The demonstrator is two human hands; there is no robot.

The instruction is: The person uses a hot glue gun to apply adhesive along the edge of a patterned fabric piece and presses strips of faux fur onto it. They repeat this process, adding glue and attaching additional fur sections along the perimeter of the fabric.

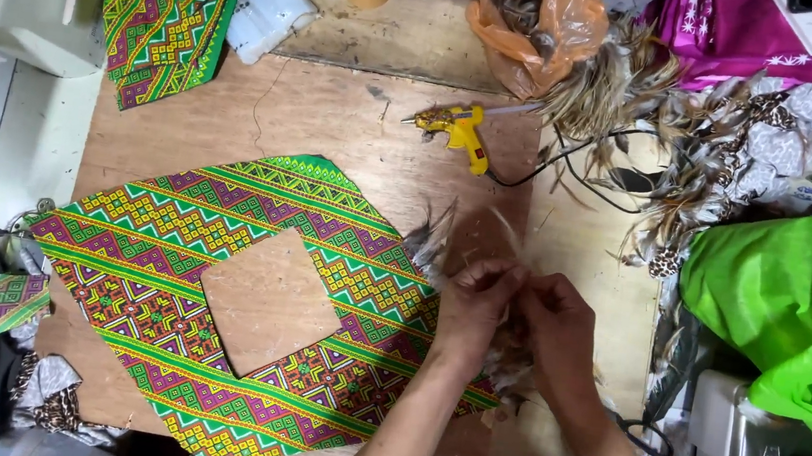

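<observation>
Left hand & right hand meet w/ fingers pinched on a small brown-grey feather bundle, just over the right edge of the green-magenta patterned fabric panel on the wooden tabletop, yellow glue gun nearby.

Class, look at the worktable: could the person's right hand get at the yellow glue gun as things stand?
Probably yes: the glue gun lies on bare wood beyond the right hand, nothing between, though that hand pinches feathers with the left hand.
</observation>
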